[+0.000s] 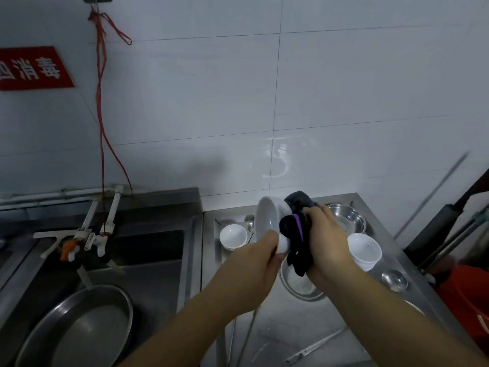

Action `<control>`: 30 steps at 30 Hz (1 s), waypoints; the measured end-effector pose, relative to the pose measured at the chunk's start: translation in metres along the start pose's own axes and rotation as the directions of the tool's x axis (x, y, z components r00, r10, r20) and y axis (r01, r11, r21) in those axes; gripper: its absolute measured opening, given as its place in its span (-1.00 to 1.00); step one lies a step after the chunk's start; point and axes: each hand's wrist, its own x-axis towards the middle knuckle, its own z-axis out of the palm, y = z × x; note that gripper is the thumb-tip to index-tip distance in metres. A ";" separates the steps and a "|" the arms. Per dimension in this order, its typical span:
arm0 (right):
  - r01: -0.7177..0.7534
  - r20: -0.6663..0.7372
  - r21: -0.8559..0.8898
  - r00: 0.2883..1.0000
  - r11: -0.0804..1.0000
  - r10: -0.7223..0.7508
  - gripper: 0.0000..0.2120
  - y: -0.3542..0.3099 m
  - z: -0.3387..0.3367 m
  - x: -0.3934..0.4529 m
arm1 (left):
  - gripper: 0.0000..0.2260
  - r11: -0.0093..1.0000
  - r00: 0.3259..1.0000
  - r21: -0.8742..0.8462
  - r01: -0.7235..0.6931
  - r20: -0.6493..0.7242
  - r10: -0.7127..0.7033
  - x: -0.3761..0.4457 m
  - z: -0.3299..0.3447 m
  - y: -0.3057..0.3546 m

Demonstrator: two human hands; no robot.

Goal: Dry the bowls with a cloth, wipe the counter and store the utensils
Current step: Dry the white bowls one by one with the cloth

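My left hand (258, 254) grips a white bowl (268, 217) by its foot, tilted on its side above the steel counter (288, 327). A dark cloth (297, 234) with a purple stripe is bunched in my right hand (326, 239) and pressed against the bowl's outer wall. Another white bowl (233, 236) stands on the counter at the left. A stack of white bowls (364, 250) stands at the right. Long metal utensils (316, 347) lie on the counter's near part, partly hidden by my arms.
A steel plate (299, 286) lies under my hands and a steel bowl (346, 217) sits at the back. A small steel dish (394, 280) is at the right. The sink (148, 260) at the left holds a large steel basin (79, 327) below taps (91, 239). A red bucket (468, 300) stands far right.
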 end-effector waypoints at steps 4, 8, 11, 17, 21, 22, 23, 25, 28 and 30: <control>0.024 0.111 -0.121 0.994 0.992 -0.010 -0.69 -0.002 -0.006 -0.002 | -0.85 0.998 0.999 0.069 -0.003 0.035 0.001 0.004 -0.002 -0.010; 0.062 0.065 -0.283 0.997 0.957 -0.046 -0.51 0.005 -0.011 -0.003 | -0.73 0.978 0.991 0.193 -0.077 0.122 0.053 0.006 0.003 -0.013; 0.040 -0.004 -0.239 0.999 0.970 -0.043 -0.60 0.013 -0.022 0.003 | -0.83 0.963 0.986 0.230 -0.142 0.120 0.117 0.009 0.013 -0.014; -0.143 -0.066 -0.095 0.988 0.985 0.138 -0.57 0.026 -0.065 0.015 | -0.73 0.986 0.976 -0.119 0.119 -0.168 -0.138 0.022 0.032 -0.023; -0.161 -0.092 -0.053 0.984 0.986 0.155 -0.64 0.031 -0.097 0.022 | -0.82 0.670 0.866 -0.586 0.456 0.119 -0.486 0.037 0.053 -0.021; -0.160 -0.103 -0.047 0.983 0.986 0.154 -0.64 0.030 -0.105 0.023 | -0.82 0.512 0.820 -0.684 0.520 0.233 -0.522 0.040 0.059 -0.016; -0.155 -0.118 -0.042 0.982 0.987 0.149 -0.64 0.030 -0.112 0.024 | -0.83 0.376 0.786 -0.746 0.549 0.307 -0.537 0.043 0.065 -0.011; -0.130 -0.141 -0.035 0.982 0.991 0.124 -0.62 0.028 -0.130 0.027 | -0.83 0.213 0.746 -0.802 0.558 0.372 -0.552 0.050 0.079 -0.005; -0.118 -0.170 -0.074 0.980 0.990 0.104 -0.62 0.023 -0.160 0.034 | -0.78 0.124 0.709 -0.812 0.571 0.411 -0.572 0.062 0.101 0.003; -0.130 -0.212 -0.107 0.972 0.986 0.105 -0.59 0.020 -0.183 0.041 | -0.79 0.138 0.701 -0.792 0.595 0.427 -0.571 0.071 0.117 0.010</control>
